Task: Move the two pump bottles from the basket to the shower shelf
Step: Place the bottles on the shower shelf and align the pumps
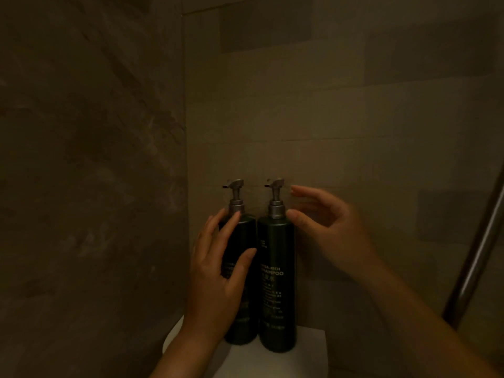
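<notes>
Two dark green pump bottles with grey pump heads stand upright side by side on a white corner shelf (308, 347) in a dim shower. The left bottle (245, 236) is partly covered by my left hand (218, 274), whose fingers are spread around its front and side; contact is unclear. The right bottle (276, 268) reads "SHAMPOO". My right hand (330, 233) hovers just right of it, fingers apart, thumb tip near the bottle's shoulder, holding nothing. No basket is in view.
Tiled walls meet in a corner right behind the bottles. A metal bar or hose (474, 257) runs diagonally at the right edge. The light is very low.
</notes>
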`<state>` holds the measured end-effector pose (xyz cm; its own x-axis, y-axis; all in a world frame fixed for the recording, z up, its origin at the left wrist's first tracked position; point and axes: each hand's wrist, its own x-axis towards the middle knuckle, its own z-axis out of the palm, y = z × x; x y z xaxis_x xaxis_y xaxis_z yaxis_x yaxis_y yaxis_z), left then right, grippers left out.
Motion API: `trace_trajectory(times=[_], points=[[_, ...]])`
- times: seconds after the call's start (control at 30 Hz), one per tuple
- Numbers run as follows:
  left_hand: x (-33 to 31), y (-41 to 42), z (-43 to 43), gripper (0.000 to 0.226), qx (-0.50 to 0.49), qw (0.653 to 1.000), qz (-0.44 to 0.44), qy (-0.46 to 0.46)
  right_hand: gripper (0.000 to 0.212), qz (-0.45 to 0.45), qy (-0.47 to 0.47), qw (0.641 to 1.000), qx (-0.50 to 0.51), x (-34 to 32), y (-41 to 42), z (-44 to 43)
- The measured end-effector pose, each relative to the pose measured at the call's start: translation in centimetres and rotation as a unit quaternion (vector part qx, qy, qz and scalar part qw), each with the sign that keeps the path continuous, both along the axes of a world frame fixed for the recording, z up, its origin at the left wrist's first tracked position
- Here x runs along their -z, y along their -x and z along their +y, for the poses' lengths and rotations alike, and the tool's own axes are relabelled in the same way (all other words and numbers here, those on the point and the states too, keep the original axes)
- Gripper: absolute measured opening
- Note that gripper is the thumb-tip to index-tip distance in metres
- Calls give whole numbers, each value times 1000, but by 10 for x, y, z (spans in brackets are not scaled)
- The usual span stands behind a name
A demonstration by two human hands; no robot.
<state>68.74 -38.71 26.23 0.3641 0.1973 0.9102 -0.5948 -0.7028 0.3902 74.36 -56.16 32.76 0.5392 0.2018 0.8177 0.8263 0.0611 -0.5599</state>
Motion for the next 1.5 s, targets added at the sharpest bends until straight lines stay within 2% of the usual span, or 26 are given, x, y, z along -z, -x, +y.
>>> trace_trajectory(times=[0.3,0.57,0.73,1.0,1.2,1.5], points=[[33,1,11,59,39,996,56,49,62,19,9,999,26,61,14,6],[54,-7,12,70,142,973,126,129,78,43,18,997,61,90,14,15],[67,-12,13,74,176,958,158,160,76,51,8,996,67,93,15,19],[72,-13,19,73,221,948,151,175,71,78,-13,996,46,98,16,24],[72,-12,21,71,211,951,147,173,69,85,-27,996,33,99,17,29],[73,-10,23,70,202,951,153,175,76,114,8,991,72,114,24,31]])
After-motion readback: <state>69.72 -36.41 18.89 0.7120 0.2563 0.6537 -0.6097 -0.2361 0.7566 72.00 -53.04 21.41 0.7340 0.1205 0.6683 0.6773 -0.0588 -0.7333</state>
